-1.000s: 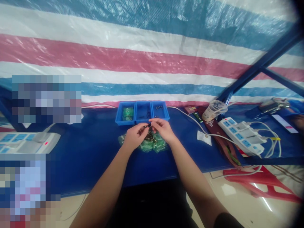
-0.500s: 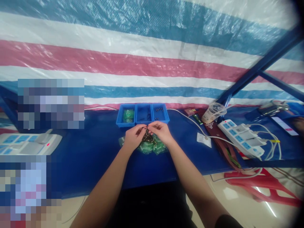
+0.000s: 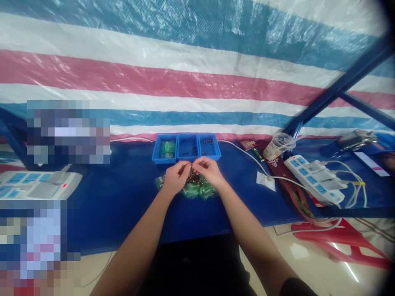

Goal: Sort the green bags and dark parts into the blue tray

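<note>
Left hand: your left hand [image 3: 177, 177] is nearly closed, thumb and fingertips drawn into a pinch on a small dark piece [image 3: 191, 165], too blurred to identify.
Right hand: your right hand [image 3: 210, 172] is also pinched nearly closed, its fingertips meeting the left ones at that same piece; you hold it between both hands, above the pile.
Pile: under and between your hands lie clear green plastic packets [image 3: 191, 191] with small, shiny, dark brassy metal parts [image 3: 195, 178] on top, all on the blue table [image 3: 123, 218].
Trays: three blue plastic trays stand side by side just beyond your hands. The left tray [image 3: 165, 161] holds green packets, the middle tray [image 3: 187, 158] a few small dark pieces, and the right tray [image 3: 215, 157] small dark metal bits.
Right side: a clear plastic cup [image 3: 277, 147] sits by a dark red-brown strap-like item [image 3: 279, 169]; nearer you is a small white packet [image 3: 266, 181], and farther right a white power strip [image 3: 311, 177] with chargers and cables plugged in.
Left side: another white power strip [image 3: 66, 187] lies on the table.
Backdrop: a red, white and blue striped plastic sheet [image 3: 185, 82] hangs behind the table.
</note>
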Demonstrator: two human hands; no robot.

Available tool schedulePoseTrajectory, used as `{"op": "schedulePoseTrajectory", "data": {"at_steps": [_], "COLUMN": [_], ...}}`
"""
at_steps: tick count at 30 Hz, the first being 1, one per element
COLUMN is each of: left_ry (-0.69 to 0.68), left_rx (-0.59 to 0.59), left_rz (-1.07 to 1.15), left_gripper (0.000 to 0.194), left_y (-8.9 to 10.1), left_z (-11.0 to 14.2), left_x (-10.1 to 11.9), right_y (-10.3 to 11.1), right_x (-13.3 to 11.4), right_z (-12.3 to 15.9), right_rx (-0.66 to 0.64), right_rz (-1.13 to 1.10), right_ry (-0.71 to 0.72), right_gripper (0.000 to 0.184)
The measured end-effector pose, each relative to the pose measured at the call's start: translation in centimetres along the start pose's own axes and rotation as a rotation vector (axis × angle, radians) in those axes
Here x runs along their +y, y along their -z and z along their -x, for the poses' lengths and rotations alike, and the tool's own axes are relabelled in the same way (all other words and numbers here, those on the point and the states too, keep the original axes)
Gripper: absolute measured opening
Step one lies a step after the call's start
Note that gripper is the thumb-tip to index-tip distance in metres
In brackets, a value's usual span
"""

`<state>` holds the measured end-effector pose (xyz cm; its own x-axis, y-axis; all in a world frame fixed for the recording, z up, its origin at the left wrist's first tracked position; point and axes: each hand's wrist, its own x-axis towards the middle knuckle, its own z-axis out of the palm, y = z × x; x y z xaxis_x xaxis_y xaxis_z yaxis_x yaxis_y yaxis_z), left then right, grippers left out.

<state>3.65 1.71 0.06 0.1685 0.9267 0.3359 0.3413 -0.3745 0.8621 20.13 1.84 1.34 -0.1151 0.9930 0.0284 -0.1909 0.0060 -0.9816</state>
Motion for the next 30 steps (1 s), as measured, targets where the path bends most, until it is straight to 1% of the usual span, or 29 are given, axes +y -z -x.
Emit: {"op": "schedulePoseTrajectory", "data": {"at_steps": [3, 6, 9, 13, 17, 26, 30], "left_ry": [0.005, -0.007, -0.02, -0.044, -0.062, -0.077, -0.047], "left_rx": [0.009, 0.017, 0.018, 0.023, 0.078, 0.085, 0.093], "left_rz": [-0.041, -0.162, -0.234, -0.198, -0.225, -0.256, -0.214], "left_gripper": [0.024, 0.022, 0.022, 0.023, 0.023, 0.026, 0.025], "left_y": [0.15, 0.3, 0.29, 0.13, 0.23, 0.42, 0.3], "left_z": [-0.12, -0.3, -0.41, -0.36, -0.27, -0.43, -0.41], "left_x": [-0.1, -0.06, 0.05, 0.19, 0.26, 0.05, -0.28], "right_y": [0.03, 0.08, 0.24, 0.43, 0.35, 0.33, 0.36], "right_x": [0.02, -0.12, -0.14, 0.08, 0.11, -0.03, 0.08], "right_z": [0.01, 0.1, 0.04, -0.2, -0.14, 0.01, -0.05], "right_rx": [0.007, -0.007, 0.005, 0.046, 0.014, 0.053, 0.08], "right_rz": [0.006, 0.042, 0.066, 0.025, 0.008, 0.03, 0.072], "right_ry": [0.027, 0.054, 0.074, 0.068, 0.043, 0.119, 0.129], "right_gripper": [0.033, 0.033, 0.027, 0.026, 0.028, 0.032, 0.028]}}
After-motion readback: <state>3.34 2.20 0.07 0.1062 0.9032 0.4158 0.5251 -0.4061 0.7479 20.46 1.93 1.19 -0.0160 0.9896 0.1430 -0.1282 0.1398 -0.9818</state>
